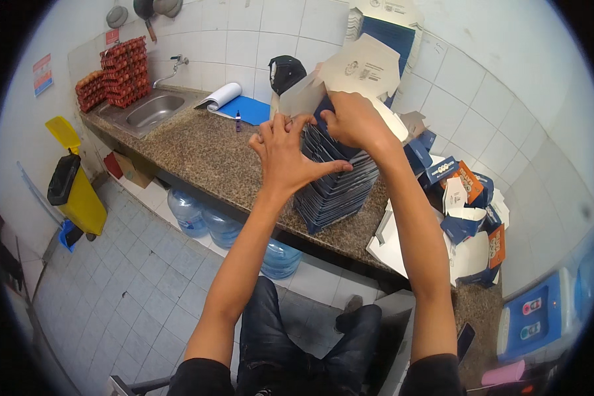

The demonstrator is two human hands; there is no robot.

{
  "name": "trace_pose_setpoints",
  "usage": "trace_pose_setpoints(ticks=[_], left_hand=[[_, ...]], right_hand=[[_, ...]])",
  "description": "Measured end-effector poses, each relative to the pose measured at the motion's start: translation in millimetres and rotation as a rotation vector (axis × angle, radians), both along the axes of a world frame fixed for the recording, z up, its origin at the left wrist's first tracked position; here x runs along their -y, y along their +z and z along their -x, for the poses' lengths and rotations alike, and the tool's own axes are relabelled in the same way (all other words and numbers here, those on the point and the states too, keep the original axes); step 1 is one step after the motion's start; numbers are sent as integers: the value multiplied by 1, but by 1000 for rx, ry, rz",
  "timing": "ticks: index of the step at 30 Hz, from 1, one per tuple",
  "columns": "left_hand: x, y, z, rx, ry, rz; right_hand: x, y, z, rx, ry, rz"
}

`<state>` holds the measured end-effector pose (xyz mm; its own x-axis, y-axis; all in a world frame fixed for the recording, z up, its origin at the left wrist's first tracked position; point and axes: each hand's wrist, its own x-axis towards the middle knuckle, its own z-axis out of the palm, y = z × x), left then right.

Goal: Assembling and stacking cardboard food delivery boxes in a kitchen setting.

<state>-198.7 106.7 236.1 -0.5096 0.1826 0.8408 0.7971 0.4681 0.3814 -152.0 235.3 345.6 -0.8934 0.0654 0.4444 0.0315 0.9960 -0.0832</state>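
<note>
My left hand (285, 153) rests open against the stack of flat blue cartons (336, 181) on the tabletop (204, 153); my right hand (355, 120) grips the unfolded carton (360, 69) directly above it.

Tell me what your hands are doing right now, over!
Left hand spread flat against the stack of blue boxes. Right hand pinching a flat carton above the stack. Loose folded boxes piled right, nothing blocking.
</note>
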Motion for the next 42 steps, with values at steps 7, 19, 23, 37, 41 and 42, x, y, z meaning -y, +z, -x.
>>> trace_pose_setpoints(ticks=[7, 19, 23, 37, 41, 42], left_hand=[[1, -3, -2, 34, 0, -25], [-7, -8, 5, 56, -53, -29], [-9, -13, 13, 50, -27, -6], [-20, -13, -11, 143, -78, -46], [-5, -19, -8, 132, -36, -47], [-1, -17, -14, 140, -63, -41]], right_hand=[[5, 1, -6, -9, 14, -14], [20, -4, 6, 237, -22, 32], [30, -13, -2, 174, -17, 67], [-180, -33, 40, -61, -482, 266], [-162, -31, 12, -220, -406, 468], [-156, -31, -9, -379, -399, 619]])
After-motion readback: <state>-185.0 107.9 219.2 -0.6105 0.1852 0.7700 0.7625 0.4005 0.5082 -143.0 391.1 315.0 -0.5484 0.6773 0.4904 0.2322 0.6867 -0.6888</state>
